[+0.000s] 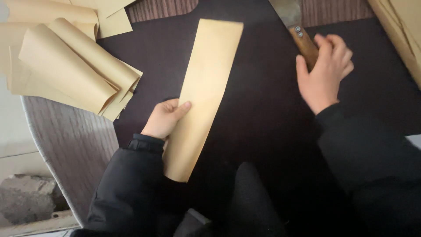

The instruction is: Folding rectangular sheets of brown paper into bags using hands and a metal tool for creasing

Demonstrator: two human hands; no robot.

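Observation:
My left hand (164,117) holds a long folded strip of tan paper (205,87) at its left edge, thumb on top. The strip lies slanted on a dark mat (263,114), running from near my lap up to the far side. My right hand (323,72) is wrapped around the wooden handle (305,44) of a large knife, whose broad metal blade (287,11) points away and leaves the view at the top. The knife is to the right of the strip, apart from it.
A loose heap of curled tan paper sheets (66,61) lies at the upper left on a wood-grain table (74,140). More tan sheets (401,30) are stacked at the upper right. Rubble and pale floor (26,202) show beyond the table's left edge.

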